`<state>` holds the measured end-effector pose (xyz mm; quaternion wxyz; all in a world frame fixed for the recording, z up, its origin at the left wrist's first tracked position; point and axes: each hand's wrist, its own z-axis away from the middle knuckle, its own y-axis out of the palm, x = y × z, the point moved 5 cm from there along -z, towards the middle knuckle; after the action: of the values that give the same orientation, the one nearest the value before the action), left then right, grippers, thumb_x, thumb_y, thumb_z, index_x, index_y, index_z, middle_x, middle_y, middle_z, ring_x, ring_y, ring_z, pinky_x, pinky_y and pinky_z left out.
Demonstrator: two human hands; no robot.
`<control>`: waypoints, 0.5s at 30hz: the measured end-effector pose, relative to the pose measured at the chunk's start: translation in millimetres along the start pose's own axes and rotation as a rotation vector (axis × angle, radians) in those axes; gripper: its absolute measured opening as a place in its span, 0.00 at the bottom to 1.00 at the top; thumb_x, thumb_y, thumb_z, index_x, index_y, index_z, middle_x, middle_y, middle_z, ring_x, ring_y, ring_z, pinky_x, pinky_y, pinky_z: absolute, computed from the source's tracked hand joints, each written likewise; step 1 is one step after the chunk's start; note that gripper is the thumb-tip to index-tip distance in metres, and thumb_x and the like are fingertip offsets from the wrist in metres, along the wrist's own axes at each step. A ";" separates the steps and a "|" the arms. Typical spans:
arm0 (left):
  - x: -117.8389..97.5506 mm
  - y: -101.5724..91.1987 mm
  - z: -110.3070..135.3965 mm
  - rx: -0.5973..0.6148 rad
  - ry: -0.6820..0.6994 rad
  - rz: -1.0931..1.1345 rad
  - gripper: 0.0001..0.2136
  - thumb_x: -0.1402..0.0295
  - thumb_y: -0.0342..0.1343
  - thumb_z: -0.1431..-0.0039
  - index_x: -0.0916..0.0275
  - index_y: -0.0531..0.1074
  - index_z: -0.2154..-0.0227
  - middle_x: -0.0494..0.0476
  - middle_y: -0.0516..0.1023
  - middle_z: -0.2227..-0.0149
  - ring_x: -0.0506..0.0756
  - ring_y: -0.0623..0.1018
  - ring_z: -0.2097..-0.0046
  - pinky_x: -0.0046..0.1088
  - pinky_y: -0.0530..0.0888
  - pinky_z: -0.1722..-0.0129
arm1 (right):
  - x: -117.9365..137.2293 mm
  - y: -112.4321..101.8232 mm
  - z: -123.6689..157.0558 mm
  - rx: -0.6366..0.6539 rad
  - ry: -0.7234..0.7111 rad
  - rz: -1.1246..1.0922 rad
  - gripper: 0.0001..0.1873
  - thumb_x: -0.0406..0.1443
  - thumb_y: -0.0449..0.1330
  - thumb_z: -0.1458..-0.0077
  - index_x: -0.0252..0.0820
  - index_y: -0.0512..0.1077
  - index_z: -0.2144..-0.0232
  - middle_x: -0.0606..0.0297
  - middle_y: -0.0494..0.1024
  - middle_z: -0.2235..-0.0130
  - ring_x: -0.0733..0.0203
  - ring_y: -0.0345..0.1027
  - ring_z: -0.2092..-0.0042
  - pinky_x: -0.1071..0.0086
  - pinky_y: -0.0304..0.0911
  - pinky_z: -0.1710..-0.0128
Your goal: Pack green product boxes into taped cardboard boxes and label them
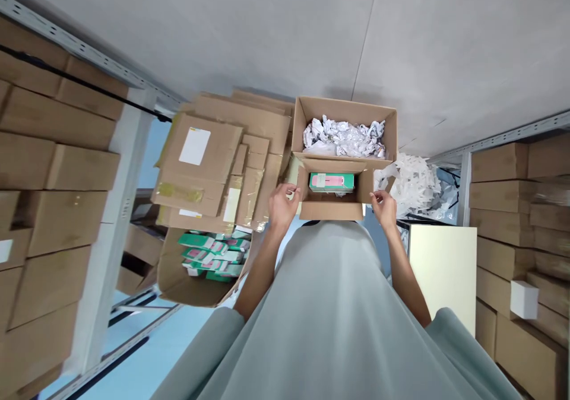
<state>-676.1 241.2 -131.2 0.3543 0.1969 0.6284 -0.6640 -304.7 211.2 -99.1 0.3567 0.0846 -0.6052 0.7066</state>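
Note:
Right in front of me is an open cardboard box (332, 212) with its flaps folded outward. Inside lies a small green-and-white product box (332, 181) with a pink picture on it. My left hand (284, 205) pinches the left side of the cardboard box at its flap, thumb and fingers together. On the opposite side my right hand (383, 206) is closed on the right flap in the same way. Directly behind stands a larger open carton (347, 108) holding crumpled white paper (345, 137).
Flattened cardboard sheets (211, 145) are stacked to the left, above a big carton (178, 281) of similar green boxes (216, 254). White packing material (414, 183) is heaped on the right beside a pale yellow panel (443, 275). Shelves of brown cartons (57, 219) flank both sides.

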 end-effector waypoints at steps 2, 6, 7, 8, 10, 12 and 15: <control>-5.5 2.9 -5.3 -0.048 -0.009 -0.012 0.07 0.68 0.63 0.33 0.60 0.78 0.54 0.62 0.85 0.55 0.62 0.84 0.55 0.41 0.81 0.48 | 1.8 -4.4 -3.6 0.001 -0.023 0.006 0.18 0.48 0.61 0.33 0.41 0.82 0.61 0.51 0.88 0.61 0.46 0.80 0.59 0.56 0.72 0.50; -38.0 7.9 -32.3 -0.126 0.167 -0.029 0.29 0.68 0.66 0.34 0.63 0.71 0.31 0.72 0.78 0.34 0.68 0.80 0.36 0.48 0.77 0.33 | 22.8 -25.1 -25.5 -0.094 -0.159 0.033 0.20 0.48 0.59 0.29 0.41 0.83 0.57 0.50 0.88 0.57 0.46 0.79 0.57 0.54 0.72 0.48; -47.3 11.3 -41.7 -0.114 0.237 -0.044 0.31 0.67 0.66 0.34 0.62 0.69 0.29 0.72 0.75 0.30 0.69 0.76 0.31 0.51 0.74 0.28 | 32.6 -29.8 -36.0 -0.107 -0.209 0.043 0.20 0.48 0.58 0.28 0.41 0.84 0.56 0.50 0.88 0.56 0.46 0.78 0.57 0.54 0.72 0.47; -55.1 15.9 -51.5 -0.087 0.299 -0.060 0.31 0.67 0.66 0.33 0.60 0.69 0.28 0.71 0.73 0.28 0.70 0.73 0.27 0.53 0.70 0.25 | 44.0 -32.9 -48.6 -0.108 -0.259 0.056 0.19 0.47 0.58 0.27 0.41 0.84 0.55 0.50 0.88 0.55 0.46 0.78 0.56 0.54 0.72 0.46; -63.5 27.3 -70.0 -0.017 0.366 -0.095 0.28 0.67 0.64 0.30 0.59 0.72 0.29 0.69 0.73 0.27 0.72 0.68 0.24 0.57 0.67 0.22 | 71.0 -32.3 -79.4 -0.067 -0.354 0.097 0.18 0.45 0.59 0.25 0.41 0.84 0.52 0.50 0.88 0.52 0.46 0.79 0.52 0.54 0.72 0.43; -63.1 38.4 -84.3 0.046 0.369 -0.127 0.24 0.66 0.61 0.28 0.58 0.75 0.31 0.70 0.75 0.30 0.72 0.69 0.25 0.60 0.68 0.23 | 100.8 -20.7 -114.8 0.015 -0.417 0.167 0.15 0.40 0.61 0.26 0.40 0.85 0.50 0.51 0.89 0.49 0.45 0.80 0.48 0.55 0.70 0.38; -57.6 48.6 -93.3 0.092 0.368 -0.140 0.22 0.64 0.58 0.25 0.59 0.76 0.31 0.70 0.78 0.34 0.71 0.72 0.29 0.58 0.69 0.24 | 144.0 15.6 -165.8 0.184 -0.442 0.300 0.16 0.37 0.62 0.27 0.41 0.84 0.43 0.54 0.89 0.47 0.45 0.81 0.43 0.55 0.70 0.35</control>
<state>-619.7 346.9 -136.7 0.1768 0.2868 0.6636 -0.6679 -367.8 420.7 -74.0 0.0984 0.1782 -0.6073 0.7680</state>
